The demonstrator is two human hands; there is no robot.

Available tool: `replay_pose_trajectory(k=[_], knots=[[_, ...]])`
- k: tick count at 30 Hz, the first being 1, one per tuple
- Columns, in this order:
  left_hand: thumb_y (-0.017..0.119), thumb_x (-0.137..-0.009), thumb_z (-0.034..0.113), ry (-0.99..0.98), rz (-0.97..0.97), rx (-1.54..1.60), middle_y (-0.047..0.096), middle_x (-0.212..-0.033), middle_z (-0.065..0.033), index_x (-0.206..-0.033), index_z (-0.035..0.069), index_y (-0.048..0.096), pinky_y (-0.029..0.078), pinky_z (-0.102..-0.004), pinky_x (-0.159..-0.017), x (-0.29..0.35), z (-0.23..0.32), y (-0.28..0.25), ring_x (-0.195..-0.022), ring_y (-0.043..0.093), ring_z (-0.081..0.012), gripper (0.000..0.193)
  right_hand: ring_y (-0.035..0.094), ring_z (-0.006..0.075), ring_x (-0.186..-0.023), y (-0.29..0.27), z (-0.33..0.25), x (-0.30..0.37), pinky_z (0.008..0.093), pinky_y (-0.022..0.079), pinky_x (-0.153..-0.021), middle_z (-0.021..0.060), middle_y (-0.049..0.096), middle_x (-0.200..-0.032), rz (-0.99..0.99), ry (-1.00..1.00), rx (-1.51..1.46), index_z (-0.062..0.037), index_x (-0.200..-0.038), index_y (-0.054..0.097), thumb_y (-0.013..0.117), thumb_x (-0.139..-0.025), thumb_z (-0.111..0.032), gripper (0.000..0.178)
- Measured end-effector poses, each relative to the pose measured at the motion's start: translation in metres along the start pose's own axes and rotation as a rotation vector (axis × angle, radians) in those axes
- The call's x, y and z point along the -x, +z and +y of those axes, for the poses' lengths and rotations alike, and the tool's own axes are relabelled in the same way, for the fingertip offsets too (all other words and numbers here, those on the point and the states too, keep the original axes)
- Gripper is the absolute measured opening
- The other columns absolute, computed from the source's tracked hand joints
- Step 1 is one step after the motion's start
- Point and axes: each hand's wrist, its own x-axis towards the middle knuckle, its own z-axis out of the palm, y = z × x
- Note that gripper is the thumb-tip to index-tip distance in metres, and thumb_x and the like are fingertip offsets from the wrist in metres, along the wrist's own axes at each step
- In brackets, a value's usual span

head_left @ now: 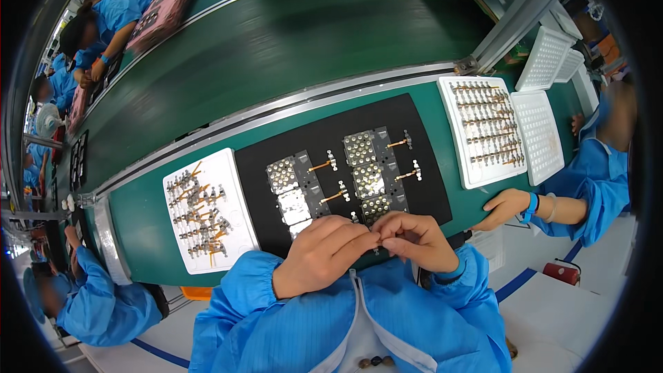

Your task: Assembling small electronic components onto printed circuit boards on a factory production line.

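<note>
At the near edge of a black mat (425,186), my left hand (323,257) and my right hand (423,240) meet fingertip to fingertip. Both are closed in a pinch; what lies between the fingers is too small and covered to make out. Just beyond them, two columns of flat grey plates with round silvery discs lie on the mat, a left column (291,190) and a right column (366,166). Thin orange flex strips with small metal parts stick out from the plates' right sides, such as an upper strip (397,143) and a lower strip (407,175). My hands hide the plates' near ends.
A white tray (238,224) of orange flex parts lies left of the mat. On the right stand a fuller white tray (469,178) and a white tray with small pockets (539,135). A co-worker's hand (507,206) rests near the table edge. A metal rail (304,97) borders the green conveyor (311,34).
</note>
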Motion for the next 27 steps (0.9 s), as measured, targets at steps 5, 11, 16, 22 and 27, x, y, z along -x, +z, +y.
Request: replay_pose_trajectory(k=[5,11,16,22,27], knots=[[0.080,-0.075,0.011,0.030,0.031,-0.016,0.071,-0.094,-0.0080,-0.103,0.002,0.073,0.057,-0.0343,-0.068,-0.005,0.000,0.019,-0.079,0.067,-0.0234,0.030,0.056,0.0046,-0.077,-0.017,0.005,0.005,0.0189,0.043,-0.059,0.0065,0.063,-0.111,0.001,0.015,-0.026,0.0006,-0.102,0.068,0.065,-0.100,-0.010,0.012],[0.081,-0.077,0.016,-0.117,-0.128,-0.123,0.062,-0.096,-0.0022,-0.110,0.009,0.074,0.049,-0.0357,-0.075,-0.004,-0.002,0.044,-0.086,0.060,-0.0212,0.034,0.054,0.0092,-0.061,-0.055,-0.005,0.002,0.0251,0.041,-0.056,0.0070,0.062,-0.092,0.300,-0.144,0.623,0.0002,-0.089,0.068,0.071,-0.089,-0.002,0.004],[0.078,-0.080,0.022,-0.148,-0.310,-0.149,0.056,-0.102,-0.0028,-0.117,0.015,0.073,0.044,-0.0354,-0.086,-0.002,0.002,0.066,-0.097,0.056,-0.0206,0.039,0.057,0.0170,-0.057,-0.071,-0.002,-0.007,0.0303,0.043,-0.053,0.0078,0.058,-0.079,0.204,-0.101,0.772,-0.0017,-0.088,0.069,0.071,-0.087,-0.006,0.005],[0.078,-0.078,0.025,-0.116,-0.406,-0.265,0.054,-0.101,-0.0021,-0.129,0.018,0.069,0.040,-0.0349,-0.087,-0.001,0.000,0.070,-0.095,0.053,-0.0189,0.052,0.060,0.0240,-0.057,-0.074,0.000,-0.007,0.0345,0.045,-0.054,0.0082,0.059,-0.079,0.169,-0.102,0.884,-0.0046,-0.084,0.067,0.073,-0.083,-0.012,0.010],[0.077,-0.078,0.021,-0.112,-0.397,-0.271,0.054,-0.101,-0.0022,-0.129,0.018,0.069,0.039,-0.0345,-0.086,-0.002,0.000,0.068,-0.093,0.052,-0.0184,0.052,0.057,0.0215,-0.062,-0.069,-0.002,-0.005,0.0323,0.042,-0.055,0.0086,0.058,-0.079,0.195,-0.073,0.890,-0.0010,-0.083,0.066,0.072,-0.080,-0.003,0.006]])
